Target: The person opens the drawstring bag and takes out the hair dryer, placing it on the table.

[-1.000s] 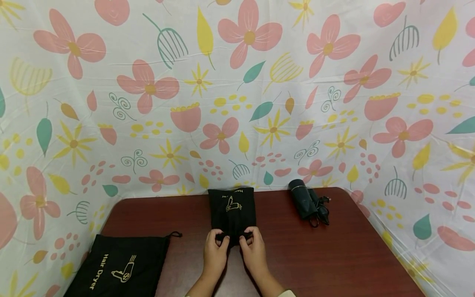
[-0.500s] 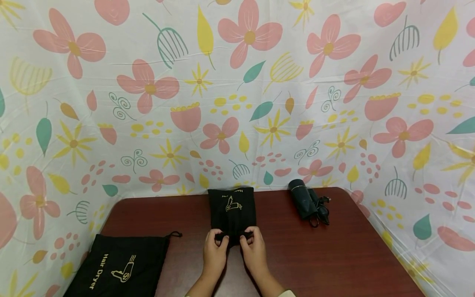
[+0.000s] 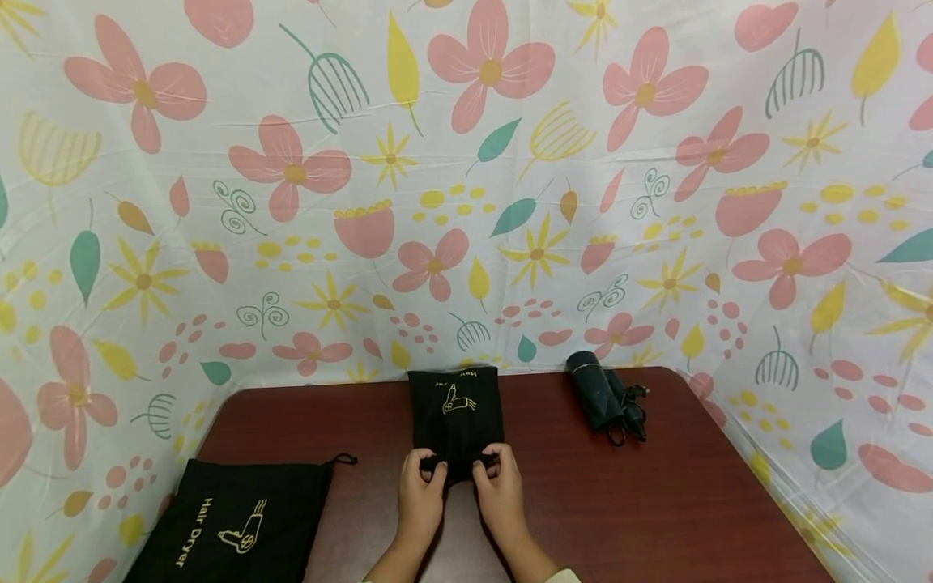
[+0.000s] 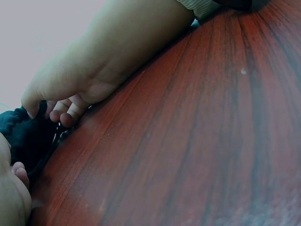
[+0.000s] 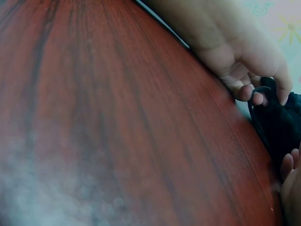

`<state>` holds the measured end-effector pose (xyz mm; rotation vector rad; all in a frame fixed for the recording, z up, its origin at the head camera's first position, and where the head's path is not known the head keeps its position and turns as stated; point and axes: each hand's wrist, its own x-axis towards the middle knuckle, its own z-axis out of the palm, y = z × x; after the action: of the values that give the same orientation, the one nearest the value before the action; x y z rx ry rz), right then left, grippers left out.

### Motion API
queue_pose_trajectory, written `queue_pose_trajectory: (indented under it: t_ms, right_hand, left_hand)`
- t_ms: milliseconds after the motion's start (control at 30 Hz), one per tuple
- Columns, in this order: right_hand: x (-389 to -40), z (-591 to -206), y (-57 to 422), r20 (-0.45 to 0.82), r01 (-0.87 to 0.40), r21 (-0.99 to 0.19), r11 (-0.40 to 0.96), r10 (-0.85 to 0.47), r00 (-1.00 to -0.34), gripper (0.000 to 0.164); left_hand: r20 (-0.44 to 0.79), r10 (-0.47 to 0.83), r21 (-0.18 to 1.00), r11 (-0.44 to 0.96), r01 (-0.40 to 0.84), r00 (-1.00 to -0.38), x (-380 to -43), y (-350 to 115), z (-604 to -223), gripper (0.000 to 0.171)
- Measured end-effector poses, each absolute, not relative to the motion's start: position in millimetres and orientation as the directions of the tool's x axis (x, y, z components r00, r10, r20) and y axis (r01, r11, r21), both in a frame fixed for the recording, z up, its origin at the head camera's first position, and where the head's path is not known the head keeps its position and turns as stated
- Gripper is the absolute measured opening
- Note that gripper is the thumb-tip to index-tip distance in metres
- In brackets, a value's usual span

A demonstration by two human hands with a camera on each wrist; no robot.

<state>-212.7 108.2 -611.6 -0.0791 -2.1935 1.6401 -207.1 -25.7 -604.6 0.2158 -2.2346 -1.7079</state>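
A small black drawstring bag (image 3: 457,413) with yellow "Hair Dryer" lettering and a dryer drawing lies at the table's far edge, in the middle of the head view. Its gathered mouth faces me. My left hand (image 3: 420,504) pinches the left side of that mouth between thumb and fingers. On the opposite side my right hand (image 3: 501,500) pinches the bag's edge the same way. Both wrist views show dark cloth (image 4: 33,141) between the two hands, and a thin cord (image 5: 254,113) hangs by the fingers. What the bag contains is hidden.
A larger black "Hair Dryer" bag (image 3: 240,518) lies flat at the left, its cord loop (image 3: 346,459) pointing right. At the back right sits a dark folded hair dryer (image 3: 601,397) with its cable bundled beside it. A floral curtain (image 3: 466,202) surrounds the brown table (image 3: 619,510).
My hands have drawn very slightly apart, the left one leftward and the right one rightward, with the bag's mouth still pinched. The other things have stayed in place.
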Motion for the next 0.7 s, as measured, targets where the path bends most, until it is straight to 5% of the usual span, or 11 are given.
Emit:
queue_pose_trajectory:
  t_ms: [700]
  right_hand:
    - [-211.4,-610.3,108.7,0.258,-0.171,-0.943,0.286,0.299,-0.919,0.022]
  left_hand:
    - [0.118,-0.31,0.972,0.229,0.046,-0.944,-206.4,-27.1,-602.8,0.012]
